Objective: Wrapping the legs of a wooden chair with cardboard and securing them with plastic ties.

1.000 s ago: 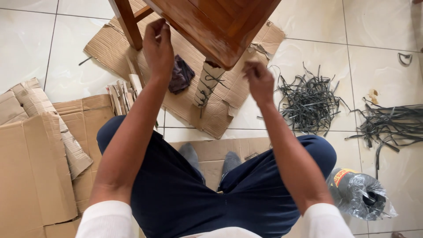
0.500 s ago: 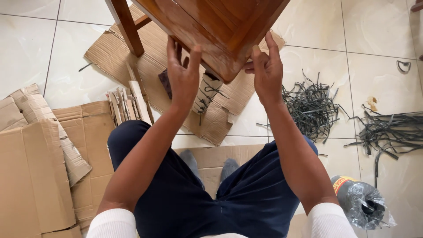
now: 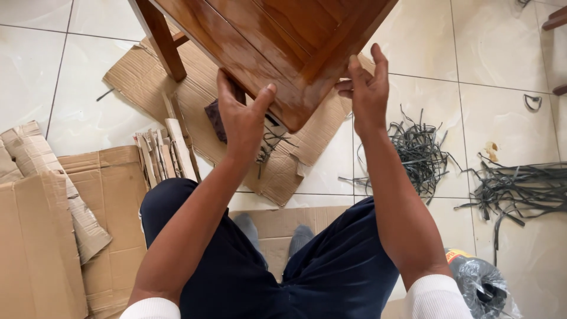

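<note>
The glossy reddish-brown wooden table top (image 3: pixel 277 41) sits straight ahead of me, its near corner pointing back at my lap and jutting between my two hands. My left hand (image 3: pixel 241 121) grips the left edge beside that corner, thumb lying on the polished face, fingers curled underneath out of sight. My right hand (image 3: pixel 367 88) lies flat against the right edge, fingers straight and spread, pressing rather than clasping. Both are about equally close to the corner. Below the corner, a paper-wrapped table leg (image 3: pixel 269 139) stands on flattened brown cardboard (image 3: pixel 295 159).
</note>
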